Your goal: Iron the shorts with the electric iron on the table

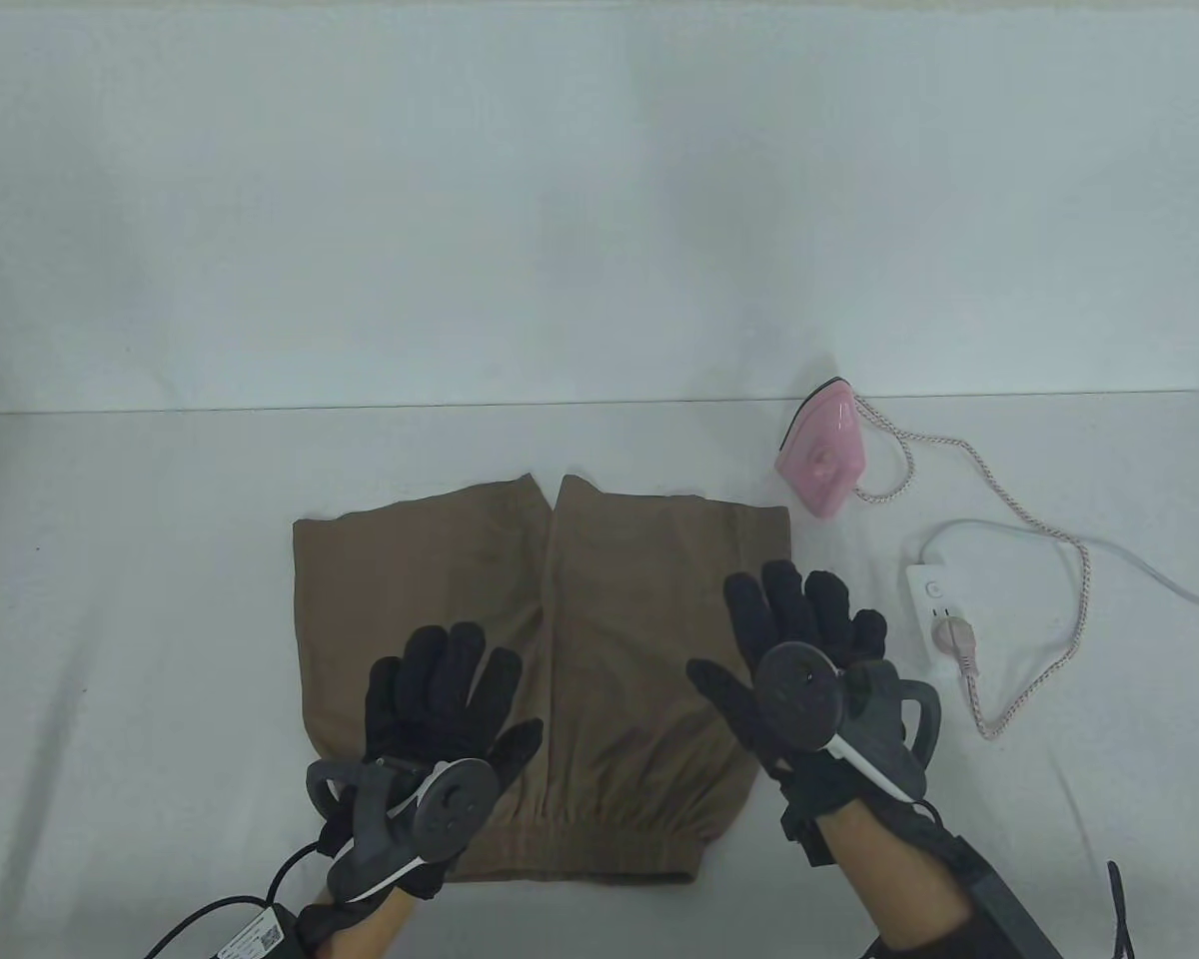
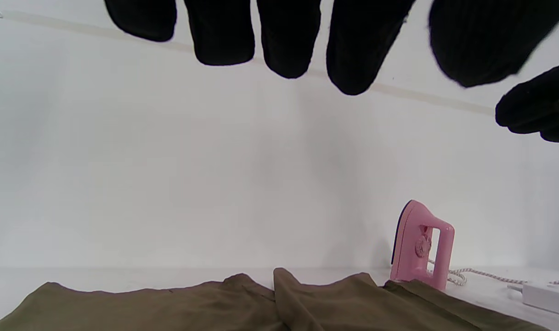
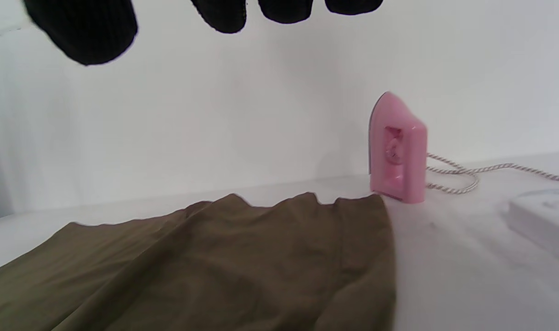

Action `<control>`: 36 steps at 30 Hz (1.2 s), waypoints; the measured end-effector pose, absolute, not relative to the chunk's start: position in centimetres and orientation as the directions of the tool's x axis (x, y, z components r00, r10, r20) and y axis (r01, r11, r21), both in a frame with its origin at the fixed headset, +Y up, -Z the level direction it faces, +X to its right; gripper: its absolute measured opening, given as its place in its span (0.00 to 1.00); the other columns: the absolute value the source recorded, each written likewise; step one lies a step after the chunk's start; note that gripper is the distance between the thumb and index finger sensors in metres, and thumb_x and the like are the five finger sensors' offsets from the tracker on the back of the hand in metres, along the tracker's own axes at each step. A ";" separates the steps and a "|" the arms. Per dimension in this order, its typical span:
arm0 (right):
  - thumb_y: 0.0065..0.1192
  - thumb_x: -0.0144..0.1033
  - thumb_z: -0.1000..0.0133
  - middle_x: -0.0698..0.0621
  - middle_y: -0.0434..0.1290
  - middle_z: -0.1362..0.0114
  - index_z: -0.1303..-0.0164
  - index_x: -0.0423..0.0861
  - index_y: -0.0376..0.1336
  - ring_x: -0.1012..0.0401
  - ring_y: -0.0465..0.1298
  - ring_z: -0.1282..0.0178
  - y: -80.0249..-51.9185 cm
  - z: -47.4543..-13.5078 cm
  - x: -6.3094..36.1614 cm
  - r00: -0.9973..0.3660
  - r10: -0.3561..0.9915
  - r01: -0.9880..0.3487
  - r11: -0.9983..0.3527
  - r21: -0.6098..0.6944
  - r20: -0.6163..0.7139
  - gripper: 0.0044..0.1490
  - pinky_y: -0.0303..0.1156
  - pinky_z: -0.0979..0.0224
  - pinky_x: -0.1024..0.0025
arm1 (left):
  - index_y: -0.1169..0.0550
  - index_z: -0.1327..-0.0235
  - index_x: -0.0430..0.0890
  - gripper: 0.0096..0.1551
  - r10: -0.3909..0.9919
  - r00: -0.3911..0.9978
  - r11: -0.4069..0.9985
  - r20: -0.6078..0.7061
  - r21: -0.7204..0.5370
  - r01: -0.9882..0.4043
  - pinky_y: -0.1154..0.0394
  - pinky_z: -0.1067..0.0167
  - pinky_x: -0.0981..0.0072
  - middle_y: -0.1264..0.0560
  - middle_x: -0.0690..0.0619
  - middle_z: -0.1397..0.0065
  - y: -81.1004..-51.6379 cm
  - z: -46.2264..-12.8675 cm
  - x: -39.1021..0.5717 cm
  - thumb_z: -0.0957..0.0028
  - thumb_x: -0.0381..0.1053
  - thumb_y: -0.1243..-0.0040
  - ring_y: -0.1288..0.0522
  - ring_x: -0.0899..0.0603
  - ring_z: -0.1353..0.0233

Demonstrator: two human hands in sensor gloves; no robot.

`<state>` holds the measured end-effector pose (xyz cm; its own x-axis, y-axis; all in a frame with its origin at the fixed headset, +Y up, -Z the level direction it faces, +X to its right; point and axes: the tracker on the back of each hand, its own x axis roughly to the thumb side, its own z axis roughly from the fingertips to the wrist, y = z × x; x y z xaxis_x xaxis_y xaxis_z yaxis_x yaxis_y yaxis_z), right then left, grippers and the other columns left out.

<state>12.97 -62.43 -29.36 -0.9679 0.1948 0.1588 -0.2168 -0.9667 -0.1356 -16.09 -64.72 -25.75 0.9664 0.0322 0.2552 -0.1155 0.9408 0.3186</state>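
Observation:
Brown shorts (image 1: 599, 619) lie flat on the white table, waistband toward me, legs pointing to the far edge; they also show in the left wrist view (image 2: 261, 305) and the right wrist view (image 3: 224, 266). A pink iron (image 1: 821, 452) stands upright on its heel past the shorts' far right corner, seen too in the left wrist view (image 2: 421, 246) and the right wrist view (image 3: 396, 149). My left hand (image 1: 445, 689) is spread open over the left leg, holding nothing. My right hand (image 1: 799, 629) is spread open over the shorts' right edge, holding nothing. Whether the palms touch the cloth I cannot tell.
A white power strip (image 1: 934, 599) lies right of the shorts with the iron's plug (image 1: 954, 639) in it. The iron's braided cord (image 1: 1049, 539) loops across the table's right side. A white wall (image 1: 599, 200) stands behind the table's far edge.

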 end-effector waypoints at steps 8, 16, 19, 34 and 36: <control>0.57 0.75 0.45 0.51 0.51 0.09 0.14 0.59 0.50 0.40 0.52 0.11 -66.6 -28.7 9.0 -0.957 0.121 -0.181 -0.959 -0.217 0.263 0.52 0.48 0.21 0.28 | 0.36 0.20 0.59 0.43 0.007 0.969 0.933 0.247 0.347 -0.095 0.48 0.24 0.30 0.46 0.49 0.12 -64.9 -25.8 -16.1 0.48 0.72 0.42 0.47 0.30 0.15; 0.57 0.74 0.45 0.51 0.51 0.09 0.14 0.58 0.50 0.40 0.52 0.11 -67.6 -28.2 7.7 -0.970 0.054 -0.111 -0.966 -0.232 0.239 0.52 0.47 0.21 0.28 | 0.36 0.20 0.59 0.43 -0.044 0.974 0.926 0.223 0.375 -0.045 0.49 0.24 0.30 0.47 0.49 0.12 -64.7 -25.7 -16.2 0.49 0.72 0.42 0.48 0.30 0.15; 0.57 0.73 0.44 0.51 0.52 0.10 0.14 0.58 0.51 0.40 0.52 0.11 -67.6 -28.3 7.7 -0.973 0.044 -0.099 -0.966 -0.237 0.226 0.51 0.47 0.21 0.28 | 0.35 0.21 0.60 0.42 -0.053 0.975 0.925 0.216 0.379 -0.034 0.50 0.24 0.30 0.47 0.49 0.11 -64.6 -25.6 -16.3 0.49 0.72 0.42 0.48 0.30 0.15; 0.57 0.72 0.43 0.51 0.53 0.10 0.15 0.58 0.51 0.40 0.53 0.11 -67.4 -28.1 7.4 -0.970 0.031 -0.097 -0.959 -0.266 0.243 0.50 0.47 0.21 0.28 | 0.33 0.22 0.59 0.41 -0.058 0.981 0.932 0.183 0.363 -0.013 0.48 0.24 0.30 0.44 0.49 0.12 -64.7 -25.6 -16.8 0.48 0.72 0.42 0.45 0.31 0.16; 0.57 0.72 0.43 0.51 0.53 0.10 0.15 0.58 0.51 0.40 0.53 0.11 -67.4 -28.1 7.4 -0.969 0.032 -0.099 -0.958 -0.269 0.244 0.50 0.47 0.21 0.28 | 0.33 0.22 0.59 0.41 -0.063 0.982 0.932 0.179 0.362 -0.006 0.48 0.24 0.30 0.44 0.49 0.12 -64.7 -25.6 -16.9 0.48 0.72 0.42 0.45 0.31 0.16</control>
